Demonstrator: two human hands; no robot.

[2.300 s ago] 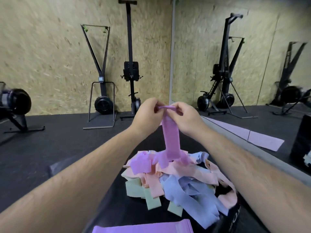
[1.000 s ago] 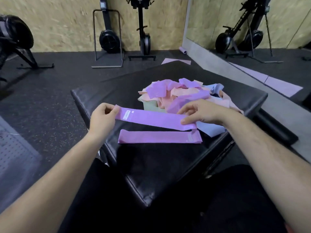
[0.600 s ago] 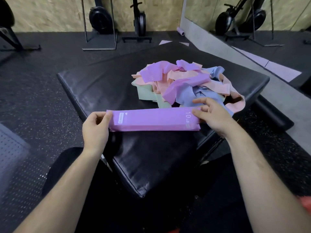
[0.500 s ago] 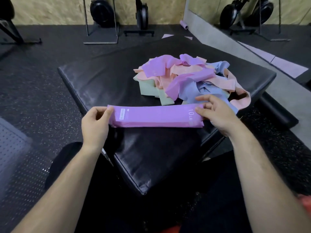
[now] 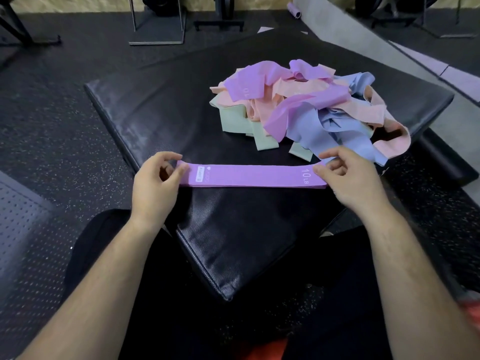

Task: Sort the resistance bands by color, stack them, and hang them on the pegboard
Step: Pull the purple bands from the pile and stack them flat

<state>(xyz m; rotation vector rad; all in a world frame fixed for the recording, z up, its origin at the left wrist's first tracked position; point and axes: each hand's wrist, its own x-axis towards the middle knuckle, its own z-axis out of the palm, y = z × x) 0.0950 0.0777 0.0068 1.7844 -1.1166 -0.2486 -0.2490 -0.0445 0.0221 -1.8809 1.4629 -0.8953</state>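
Here, left hand (image 5: pixel 155 183) pinches left end of purple band (image 5: pixel 249 175), lying flat across black worktop (image 5: pixel 155 105) near its front corner; right hand (image 5: pixel 356 179) pinches right end beside "10 LB" print; mixed-colour band pile (image 5: pixel 298 107) just behind.

Matt woven cloth band (image 5: pixel 253 175); faintly glossy, perhaps vinyl pad (image 5: pixel 161 105).

A black, square, vinyl-covered padded block (image 5: pixel 233 242) stands on the dark speckled rubber floor (image 5: pixel 65 131), one corner pointing toward the viewer. Across its near part lies a flat purple fabric resistance band (image 5: pixel 249 175) printed "10 LB", running left to right. Just behind it, toward the block's right edge, sits a loose heap of purple, pink, blue and pale green bands (image 5: pixel 298 107)
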